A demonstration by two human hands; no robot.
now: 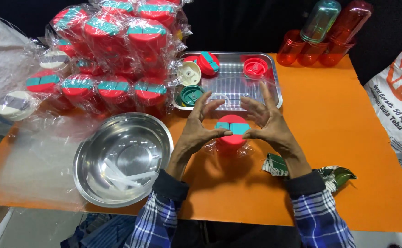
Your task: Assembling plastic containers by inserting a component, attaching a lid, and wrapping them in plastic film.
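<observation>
**Both my hands on the red bottle**

Here both my forearms come up from the lower edge, in blue checked sleeves, and they bend toward each other over the orange table [348,138]. My left hand [196,131] stands with the palm turned to the right, the thumb and the first finger pressing on the red lid with a teal flap [232,126]; the other fingers are spread and lifted. My right hand [267,121] makes the same shape from the other side, thumb and first finger pinching the lid, the rest of the fingers open and pointing up. So both hands are half open and grip the same thing. Under the lid is a red bottle in clear wrap [230,142], standing upright on the table, just in front of the steel tray [276,87]. The steel bowl [123,158] lies near my left wrist. Behind it is a pile of wrapped red bottles [113,50]. A folded green cloth [334,174] lies beside my right forearm.
</observation>
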